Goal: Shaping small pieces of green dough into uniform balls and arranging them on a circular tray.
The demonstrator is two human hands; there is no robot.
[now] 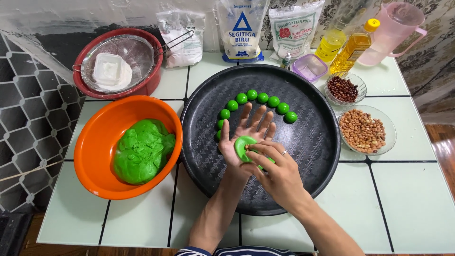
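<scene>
Table [407, 189]: pale green tiles w/ dark grout lines, set against a wall at the back. Centre: big round black tray [308, 142]. Left of it, touching or nearly: orange bowl [90, 142]. Back left: red basin [151, 85] w/ metal sieve on top. Along the back edge: clear bag of white powder [182, 45], white flour bag w/ blue triangle [241, 28], another flour bag [295, 33], two oil bottles [353, 47], pink jug [393, 28]. In front of these: small lilac lidded box [309, 67] and a tiny bottle [286, 60], prob. flavouring, too small to tell. Right of tray: glass bowl of dark beans [344, 89], larger glass bowl of peanuts [364, 130].
</scene>
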